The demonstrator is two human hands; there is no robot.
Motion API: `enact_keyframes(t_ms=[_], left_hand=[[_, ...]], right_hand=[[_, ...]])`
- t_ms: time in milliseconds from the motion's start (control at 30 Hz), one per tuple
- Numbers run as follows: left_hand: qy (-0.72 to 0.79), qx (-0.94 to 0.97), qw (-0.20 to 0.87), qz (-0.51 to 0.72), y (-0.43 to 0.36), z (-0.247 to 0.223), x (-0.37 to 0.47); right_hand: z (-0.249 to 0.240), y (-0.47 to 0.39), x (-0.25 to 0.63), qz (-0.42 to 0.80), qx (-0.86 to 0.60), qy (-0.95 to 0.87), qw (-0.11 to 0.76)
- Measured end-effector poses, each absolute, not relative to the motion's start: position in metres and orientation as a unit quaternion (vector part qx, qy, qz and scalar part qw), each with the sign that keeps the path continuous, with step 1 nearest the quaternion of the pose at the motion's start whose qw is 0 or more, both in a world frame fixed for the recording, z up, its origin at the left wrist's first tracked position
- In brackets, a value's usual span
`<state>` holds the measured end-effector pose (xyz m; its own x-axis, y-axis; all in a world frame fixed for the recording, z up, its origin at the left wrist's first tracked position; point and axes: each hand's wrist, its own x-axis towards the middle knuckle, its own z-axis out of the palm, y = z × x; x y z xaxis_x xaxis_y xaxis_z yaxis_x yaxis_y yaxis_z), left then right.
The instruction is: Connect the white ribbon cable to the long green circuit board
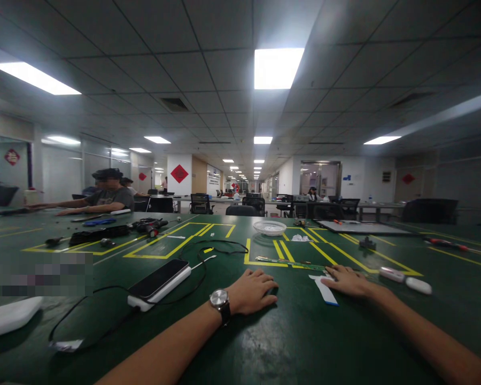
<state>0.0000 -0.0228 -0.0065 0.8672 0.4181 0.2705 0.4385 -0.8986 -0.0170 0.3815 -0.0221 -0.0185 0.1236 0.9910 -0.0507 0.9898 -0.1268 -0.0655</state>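
Observation:
My left hand (253, 291) rests palm down on the green table (280, 342), fingers spread, holding nothing. A watch (219, 305) is on that wrist. My right hand (348, 280) lies low over the table with its fingers stretched out. Its fingertips touch or cover the right end of a long, thin green circuit board strip (280, 261). Under the thumb side lies a white flat ribbon cable (325, 291) with a blue end, joined or close to the strip. Whether the fingers press on either one is hard to see.
A phone (159, 278) lies on a white power bank (175, 286) with a black cable (202, 275) at left. Beyond the hands stands a white basket (269, 229). Right of my right hand lie white oblong pieces (418, 285). A person (112, 195) sits at the far left.

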Motion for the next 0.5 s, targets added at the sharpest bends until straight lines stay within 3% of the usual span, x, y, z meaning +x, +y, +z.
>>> enact_keyframes(t_ms=[500], left_hand=[[-0.229, -0.965, 0.037, -0.121, -0.022, -0.007, 0.001]], right_hand=[[-0.009, -0.032, 0.375, 0.091, -0.746, -0.660, -0.005]])
